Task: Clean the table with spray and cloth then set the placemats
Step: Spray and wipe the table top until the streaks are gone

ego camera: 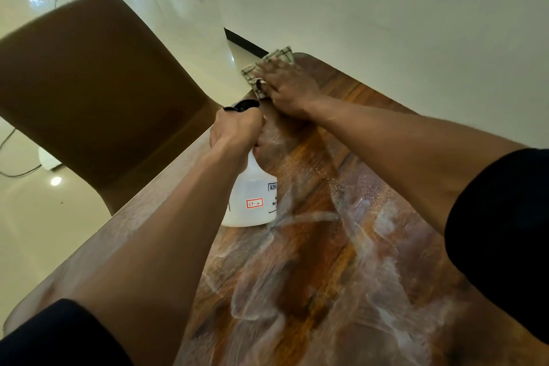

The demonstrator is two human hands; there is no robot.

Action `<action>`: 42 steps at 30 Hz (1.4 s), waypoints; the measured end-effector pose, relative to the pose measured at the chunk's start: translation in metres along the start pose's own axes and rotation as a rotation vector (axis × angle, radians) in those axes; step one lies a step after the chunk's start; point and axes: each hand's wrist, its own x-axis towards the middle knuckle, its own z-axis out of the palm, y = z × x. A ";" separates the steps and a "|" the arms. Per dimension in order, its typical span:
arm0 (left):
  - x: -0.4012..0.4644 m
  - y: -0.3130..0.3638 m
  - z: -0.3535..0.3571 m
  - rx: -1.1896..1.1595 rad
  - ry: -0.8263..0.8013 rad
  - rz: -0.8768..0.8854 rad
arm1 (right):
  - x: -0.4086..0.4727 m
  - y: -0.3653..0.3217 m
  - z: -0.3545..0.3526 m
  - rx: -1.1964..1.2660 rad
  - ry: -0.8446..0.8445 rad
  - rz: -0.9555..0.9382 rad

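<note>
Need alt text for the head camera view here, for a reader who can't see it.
A person's right hand presses a checked cloth flat at the far corner of a wooden table, while the left hand grips the neck of a white spray bottle standing on the table. Wet wipe streaks cover the tabletop, and a brown chair stands at its left edge.

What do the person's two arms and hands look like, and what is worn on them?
Both arms are bare from the upper arm down to the hands. Each has a short black sleeve: the left black sleeve at the bottom left corner, the right black sleeve at the right edge. The left hand and the right hand wear no gloves; no rings, watch or bracelets show.
</note>
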 end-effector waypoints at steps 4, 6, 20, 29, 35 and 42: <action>-0.003 -0.002 0.001 0.004 -0.021 0.031 | 0.016 0.030 -0.013 0.009 0.050 0.249; 0.001 -0.006 0.000 0.015 -0.013 0.035 | 0.021 0.037 -0.018 0.050 0.042 0.344; -0.012 -0.005 0.001 0.010 -0.047 0.019 | -0.024 0.030 -0.004 0.014 0.117 0.156; -0.013 -0.016 -0.012 0.004 -0.025 0.007 | -0.005 0.000 0.000 0.045 0.132 0.424; -0.024 -0.017 -0.028 0.032 0.064 0.007 | -0.053 -0.045 0.008 0.062 0.011 -0.033; -0.040 -0.029 -0.075 0.027 0.107 -0.035 | -0.094 -0.033 0.008 0.081 0.014 -0.052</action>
